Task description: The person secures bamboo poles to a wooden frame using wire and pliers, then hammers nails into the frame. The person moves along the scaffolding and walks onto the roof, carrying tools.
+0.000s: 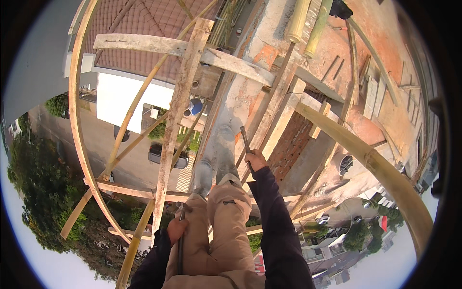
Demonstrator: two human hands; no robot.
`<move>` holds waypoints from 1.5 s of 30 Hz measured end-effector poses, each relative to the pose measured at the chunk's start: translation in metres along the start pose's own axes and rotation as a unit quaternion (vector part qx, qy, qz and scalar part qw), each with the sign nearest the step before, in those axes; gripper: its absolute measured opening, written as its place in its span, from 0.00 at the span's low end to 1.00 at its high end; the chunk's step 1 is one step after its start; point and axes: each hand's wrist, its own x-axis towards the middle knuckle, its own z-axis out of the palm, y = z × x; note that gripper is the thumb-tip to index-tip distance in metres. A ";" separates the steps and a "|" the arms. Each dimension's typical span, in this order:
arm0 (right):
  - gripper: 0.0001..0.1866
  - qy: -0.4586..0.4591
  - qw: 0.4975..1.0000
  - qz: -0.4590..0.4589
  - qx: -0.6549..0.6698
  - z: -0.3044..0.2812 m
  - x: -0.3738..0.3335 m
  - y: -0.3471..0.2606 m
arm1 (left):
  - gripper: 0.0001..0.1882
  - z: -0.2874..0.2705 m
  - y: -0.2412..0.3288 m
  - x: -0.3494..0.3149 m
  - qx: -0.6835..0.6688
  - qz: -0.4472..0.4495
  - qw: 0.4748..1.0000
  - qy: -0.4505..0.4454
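Observation:
My left hand (177,229) is closed round the handle of a hammer (180,255), beside my left thigh, with the hammer head just above my fingers. In my right hand (256,160) is a dark metal bar (245,138), gripped near its lower part and tilted, its upper end pointing away from me. That end reaches over the edge of a narrow concrete beam (236,103). On the beam stand my grey boots (202,176), one a little ahead of the other. A wooden formwork board (272,113) runs along the beam's right side, close to the bar.
Wooden posts (180,96) and bamboo poles (137,101) rise on the left, above a steep drop to a street with a parked car (168,156). A thick bamboo pole (370,156) crosses the right. A bucket (345,164) stands on the slab. Someone in a blue cap (195,106) is below.

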 end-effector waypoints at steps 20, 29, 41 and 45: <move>0.44 0.274 0.829 -0.462 0.155 -0.171 -0.494 -0.183 | 0.20 -0.168 0.106 -0.082 0.310 0.262 0.909 0.092; 0.42 0.257 0.815 -0.488 0.178 -0.176 -0.482 -0.188 | 0.17 -0.155 0.054 -0.115 0.387 0.212 0.890 0.118; 0.38 0.267 0.830 -0.452 0.190 -0.167 -0.491 -0.198 | 0.16 -0.154 0.046 -0.065 0.483 0.293 0.821 0.083; 0.40 0.305 0.785 -0.510 0.176 -0.165 -0.489 -0.199 | 0.16 -0.155 0.105 -0.061 0.523 0.334 0.780 0.078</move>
